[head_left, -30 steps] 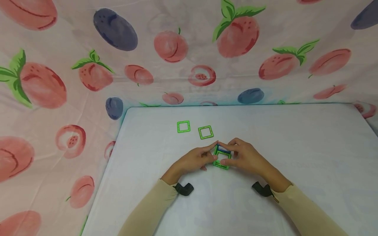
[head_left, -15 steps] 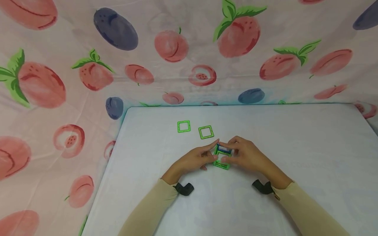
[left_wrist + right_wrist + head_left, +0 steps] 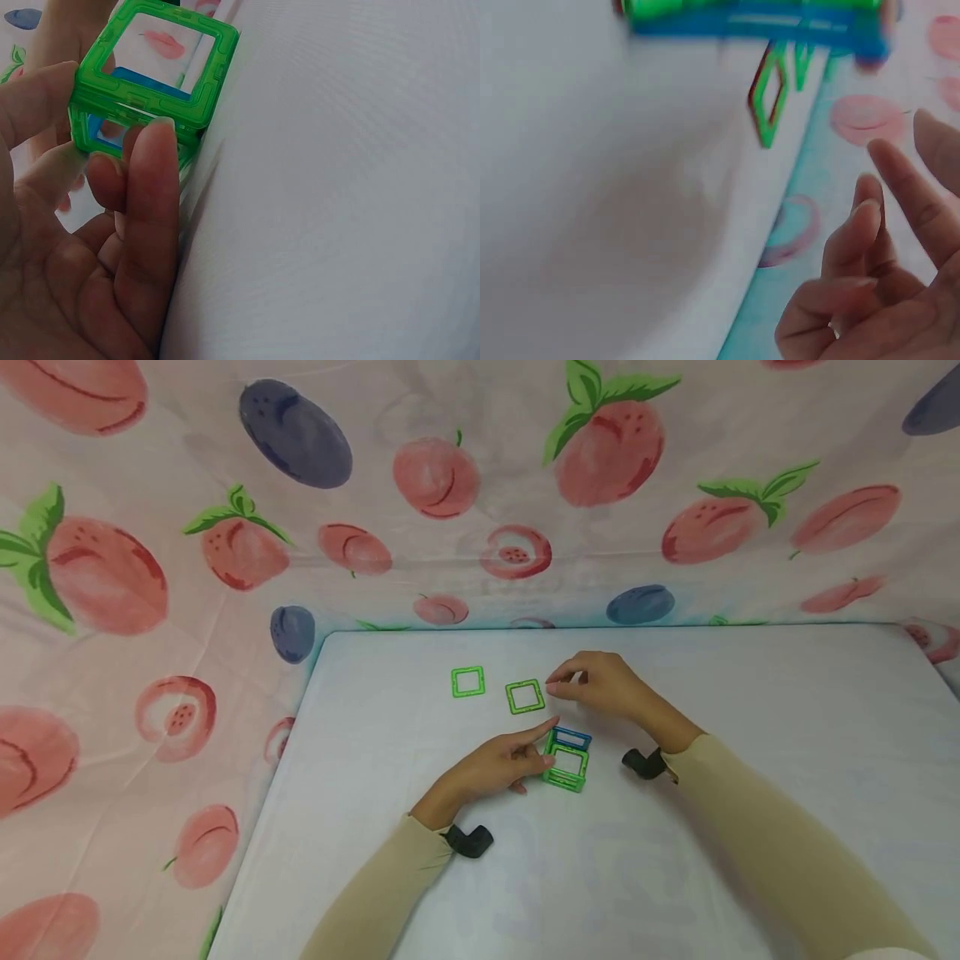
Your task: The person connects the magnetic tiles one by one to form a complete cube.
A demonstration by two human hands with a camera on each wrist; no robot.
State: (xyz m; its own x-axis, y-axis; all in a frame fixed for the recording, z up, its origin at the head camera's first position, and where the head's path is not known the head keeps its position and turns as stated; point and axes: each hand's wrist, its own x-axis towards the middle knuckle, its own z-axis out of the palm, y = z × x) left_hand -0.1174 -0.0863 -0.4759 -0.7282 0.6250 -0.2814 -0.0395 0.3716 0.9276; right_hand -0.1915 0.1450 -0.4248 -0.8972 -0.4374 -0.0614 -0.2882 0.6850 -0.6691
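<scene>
My left hand (image 3: 498, 767) grips a small box-like build of magnetic tiles (image 3: 142, 99) at its left side, forefinger at the far corner and thumb at the near frame. Green square frames make up most of it, and a blue tile (image 3: 572, 732) forms the far side. Seen from the left wrist, fingertips lie against its lower green edge. My right hand (image 3: 603, 683) is off the build, fingers loosely bent with nothing held. Its fingertips are just right of a loose green square tile (image 3: 528, 709).
Another green square tile (image 3: 468, 695) lies flat farther left on the white table (image 3: 750, 735). Fruit-printed cloth (image 3: 465, 552) rises behind the table's back edge and along its left side. Dark wrist-camera mounts (image 3: 468, 842) stick out below both wrists.
My right hand has let go of the tile build and moved away, up toward the loose green tile. The left hand keeps its grip in the same spot.
</scene>
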